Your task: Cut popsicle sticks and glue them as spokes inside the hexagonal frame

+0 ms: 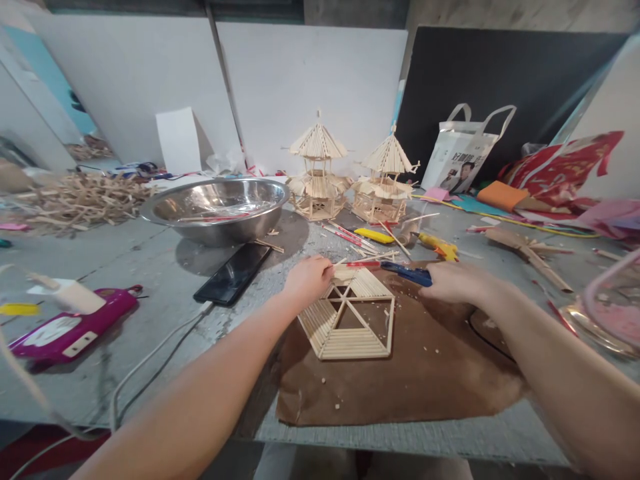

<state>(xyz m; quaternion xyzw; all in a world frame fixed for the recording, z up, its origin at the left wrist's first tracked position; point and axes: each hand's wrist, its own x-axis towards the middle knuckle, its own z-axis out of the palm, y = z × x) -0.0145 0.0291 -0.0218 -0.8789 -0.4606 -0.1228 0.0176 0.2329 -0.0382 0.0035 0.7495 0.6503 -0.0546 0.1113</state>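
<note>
A flat hexagonal frame (356, 352) of pale wooden sticks lies on a brown sheet (400, 393); sticks fill some of its sections and others are open. At its far left edge, my left hand (307, 283) is closed on the end of a thin stick with red on it (364, 265). My right hand (450, 281) grips dark blue pliers (407, 272), whose jaws point left and meet the stick's right end. Whether the jaws are closed on it cannot be made out.
Two stick pagodas (319, 190) (384, 193) stand behind, near a yellow cutter knife (374, 235) and a yellow glue gun (437, 245). Left are a steel basin (225, 227), a phone (233, 275) with its cable, a purple power strip (95, 320) and a stick pile (85, 200).
</note>
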